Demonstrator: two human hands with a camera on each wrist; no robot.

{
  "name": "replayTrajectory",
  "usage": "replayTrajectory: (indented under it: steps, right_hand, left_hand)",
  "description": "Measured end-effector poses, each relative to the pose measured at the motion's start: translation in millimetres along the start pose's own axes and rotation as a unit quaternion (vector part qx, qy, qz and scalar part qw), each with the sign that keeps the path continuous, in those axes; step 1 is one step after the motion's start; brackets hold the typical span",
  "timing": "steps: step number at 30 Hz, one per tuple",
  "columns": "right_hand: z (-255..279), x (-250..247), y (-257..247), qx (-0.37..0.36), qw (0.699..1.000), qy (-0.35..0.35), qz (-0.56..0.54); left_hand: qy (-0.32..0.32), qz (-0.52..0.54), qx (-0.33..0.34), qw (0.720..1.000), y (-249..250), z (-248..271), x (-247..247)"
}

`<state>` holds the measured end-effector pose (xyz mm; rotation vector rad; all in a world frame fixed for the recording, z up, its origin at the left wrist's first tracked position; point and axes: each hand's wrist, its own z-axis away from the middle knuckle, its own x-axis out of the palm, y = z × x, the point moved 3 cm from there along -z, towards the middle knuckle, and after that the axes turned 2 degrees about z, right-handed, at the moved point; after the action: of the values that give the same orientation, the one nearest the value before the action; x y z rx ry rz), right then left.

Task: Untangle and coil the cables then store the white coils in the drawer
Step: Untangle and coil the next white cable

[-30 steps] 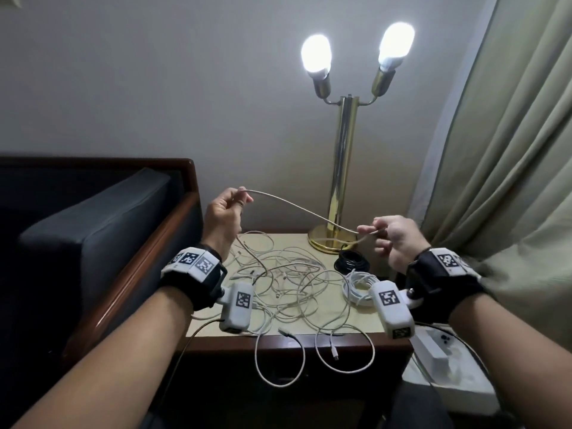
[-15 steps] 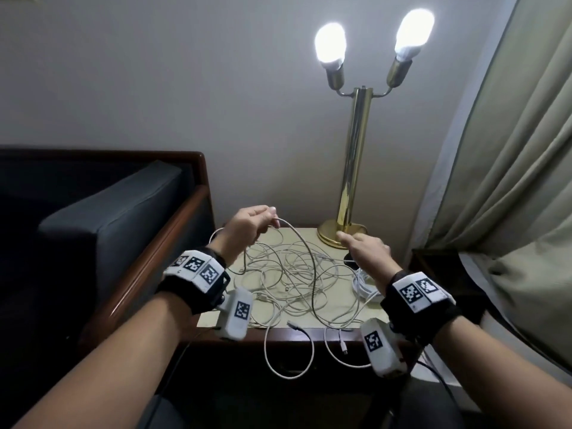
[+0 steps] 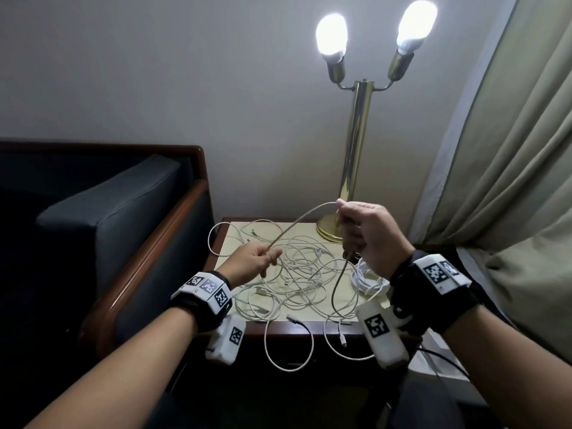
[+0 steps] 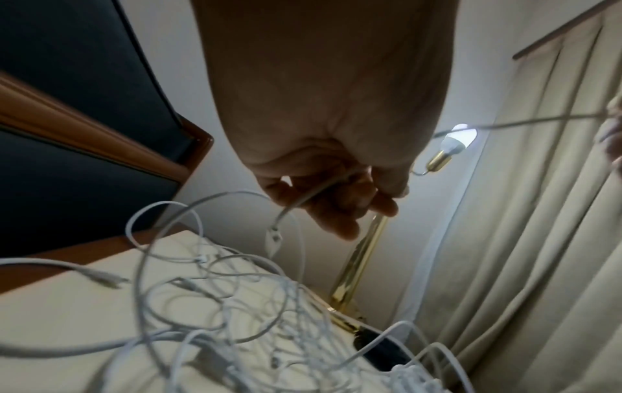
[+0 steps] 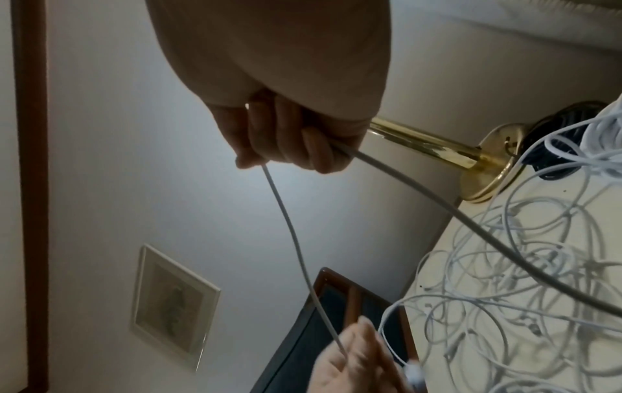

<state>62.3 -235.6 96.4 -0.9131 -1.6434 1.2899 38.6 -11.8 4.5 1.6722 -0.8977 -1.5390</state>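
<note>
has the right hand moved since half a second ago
Yes. The right hand has risen from low over the table to gripping the cable level with the lamp stem's foot.

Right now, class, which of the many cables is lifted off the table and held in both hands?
The greyish cable stretched between the left hand and right hand; the white ones lie tangled on the table.

brass lamp (image 3: 353,156) lit on side table (image 3: 278,329); armchair (image 3: 102,218), curtain (image 3: 510,150).

Glossy brass lamp (image 3: 353,156), polished wood table edge (image 3: 288,327)
</note>
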Motion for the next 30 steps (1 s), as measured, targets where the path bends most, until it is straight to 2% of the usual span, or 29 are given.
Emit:
replayTrajectory:
  steps: [5,9,11,13,15,17,19,22,24,25,30]
  right_hand:
    - [3,-19,-19,-0.037,0.998,0.021,-0.049]
    - [5,-27,-3,-0.02,1.0,0.017,-0.009]
    - [7,-28,11,0.006,1.0,0.025,0.004]
    - [10,-32,26,0.037,0.998,0.045,0.011]
    - [14,-42,44,0.078,0.994,0.077,0.017]
    - [18,-56,63,0.117,0.987,0.111,0.015]
    - [22,-69,80,0.145,0.979,0.144,0.015]
    - [26,-81,101,0.147,0.975,0.164,0.004]
    - [29,-83,113,0.138,0.976,0.165,-0.014]
    - [31,-83,118,0.133,0.977,0.166,-0.017]
    - [53,-69,135,0.09,0.982,0.163,0.031]
  left_hand:
    - [0.031,-0.048,-0.038,0.998,-29,8,-7]
    - [0.033,0.063,-0.045,0.996,-21,12,-7]
    - [0.015,0.097,-0.04,0.994,-12,13,-8]
    - [-0.012,0.183,-0.055,0.981,-7,15,-10]
    - [-0.052,0.277,-0.065,0.957,-9,19,-13]
    - [-0.108,0.368,-0.055,0.922,-12,28,-16]
    - [-0.173,0.465,-0.029,0.868,-14,38,-21]
    - [-0.245,0.577,0.006,0.779,-18,52,-23]
    - [-0.242,0.639,0.019,0.729,-20,62,-25]
    - [-0.231,0.659,0.025,0.715,-22,66,-26]
    - [-0.185,0.712,0.04,0.677,-34,90,-26]
